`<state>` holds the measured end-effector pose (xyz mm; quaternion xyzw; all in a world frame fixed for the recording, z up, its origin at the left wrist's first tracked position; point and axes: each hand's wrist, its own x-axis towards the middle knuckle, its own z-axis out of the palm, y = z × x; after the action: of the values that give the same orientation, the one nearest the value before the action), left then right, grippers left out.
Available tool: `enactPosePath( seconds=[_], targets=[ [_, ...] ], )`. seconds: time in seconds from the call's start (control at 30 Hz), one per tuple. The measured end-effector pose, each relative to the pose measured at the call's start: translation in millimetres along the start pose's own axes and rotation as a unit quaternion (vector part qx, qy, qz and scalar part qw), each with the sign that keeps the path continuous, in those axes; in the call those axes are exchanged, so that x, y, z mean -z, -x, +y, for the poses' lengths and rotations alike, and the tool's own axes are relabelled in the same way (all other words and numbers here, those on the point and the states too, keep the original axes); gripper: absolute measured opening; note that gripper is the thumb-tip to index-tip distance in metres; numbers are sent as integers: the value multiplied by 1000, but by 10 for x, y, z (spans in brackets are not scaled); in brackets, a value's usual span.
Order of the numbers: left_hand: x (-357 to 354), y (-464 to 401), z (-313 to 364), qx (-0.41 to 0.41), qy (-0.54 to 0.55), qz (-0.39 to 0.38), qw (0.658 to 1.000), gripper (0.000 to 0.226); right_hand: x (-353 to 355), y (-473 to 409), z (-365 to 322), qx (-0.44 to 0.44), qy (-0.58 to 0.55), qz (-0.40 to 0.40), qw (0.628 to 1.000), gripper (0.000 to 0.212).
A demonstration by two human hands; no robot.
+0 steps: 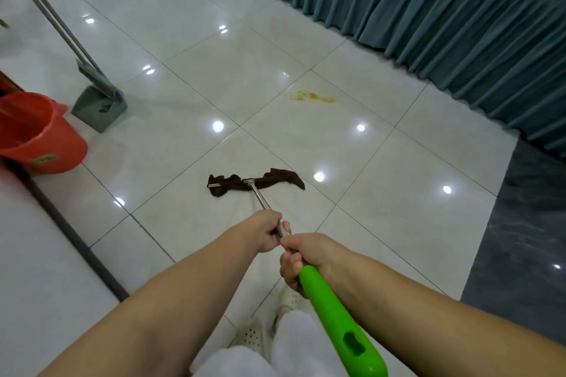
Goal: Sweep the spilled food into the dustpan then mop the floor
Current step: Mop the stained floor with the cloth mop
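head view, crumpled brown mop cloth [255,183], glossy tiles [183,95]

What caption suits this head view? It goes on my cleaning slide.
Both hands, left hand and right hand, grip a mop short of a yellow stain.

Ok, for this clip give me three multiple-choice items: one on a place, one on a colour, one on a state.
1. Where is the yellow stain relative to the mop head?
A. under it
B. beyond it, apart
C. beside the bucket

2. What colour is the bucket?
A. blue
B. red-orange
C. white

3. How is the mop handle held?
A. both hands
B. left hand only
C. lying loose

Answers: 1 B, bare tile separates stain and cloth; 2 B, its wall is plainly red-orange; 3 A, left hand grips the metal shaft, right hand the green grip.
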<state>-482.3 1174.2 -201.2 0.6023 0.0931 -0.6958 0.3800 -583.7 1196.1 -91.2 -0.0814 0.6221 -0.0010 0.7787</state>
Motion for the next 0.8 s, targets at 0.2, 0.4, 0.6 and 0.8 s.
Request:
enactPosePath(
  seconds=[0.2,0.4,0.6,0.8],
  targets=[
    [46,-235,465,5,-2,-5,1000,22,-237,-163,-400,-1,2,-4,1000,19],
    [-3,-517,1158,-1,-14,3,1000,21,-542,-320,-1066,1,-3,-14,1000,23],
    [-142,-827,1977,4,-8,18,1000,19,-845,-452,-1888,-9,-15,-17,1000,21],
    [-169,-1097,2682,-3,-1,17,1000,17,-1188,-604,-2582,-31,-9,-8,999,20]
  ],
)
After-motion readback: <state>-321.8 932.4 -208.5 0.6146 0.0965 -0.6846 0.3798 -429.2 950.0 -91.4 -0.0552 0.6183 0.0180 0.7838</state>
